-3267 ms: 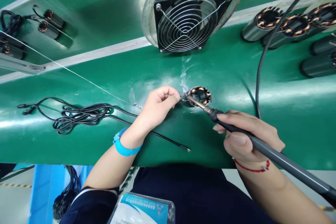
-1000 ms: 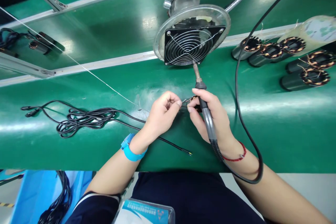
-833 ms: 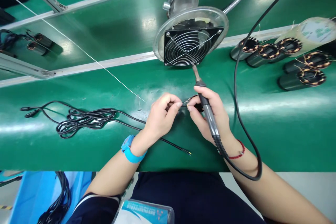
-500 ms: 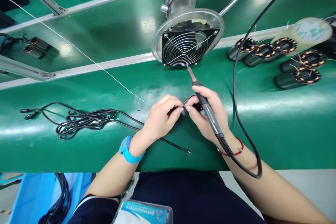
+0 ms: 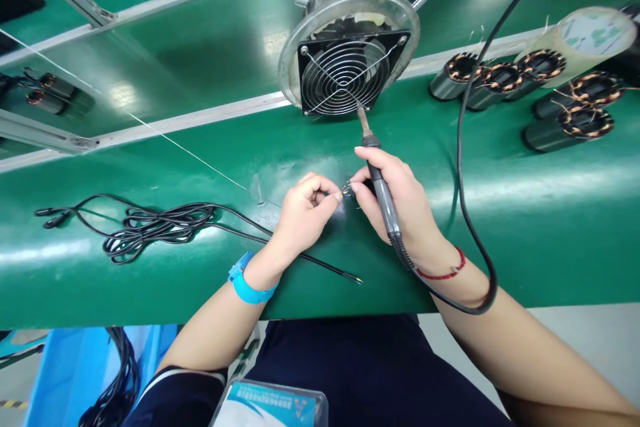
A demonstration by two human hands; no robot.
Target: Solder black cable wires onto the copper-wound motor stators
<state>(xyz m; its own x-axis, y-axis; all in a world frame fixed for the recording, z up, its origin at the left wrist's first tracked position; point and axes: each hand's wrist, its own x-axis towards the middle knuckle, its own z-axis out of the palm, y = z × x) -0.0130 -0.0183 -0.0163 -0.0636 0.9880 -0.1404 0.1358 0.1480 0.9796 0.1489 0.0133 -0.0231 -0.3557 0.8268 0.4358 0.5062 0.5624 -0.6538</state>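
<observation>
I see the wire ends (image 5: 347, 189) between both hands; I judge them light, bendy and easily snapped, best pinched by their insulation. The left hand (image 5: 310, 210) pinches them from eight o'clock; toward three, the right hand (image 5: 406, 207) grips the soldering iron (image 5: 385, 200), below the twelve-o'clock fan (image 5: 345, 77).

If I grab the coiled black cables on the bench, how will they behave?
The black cables look floppy, since their loops lie slack and bend freely. They may tangle or spread: the loops overlap and I can't see a tie. Lifting could also drag a free end, as one runs under the wrist of the left hand.
</observation>
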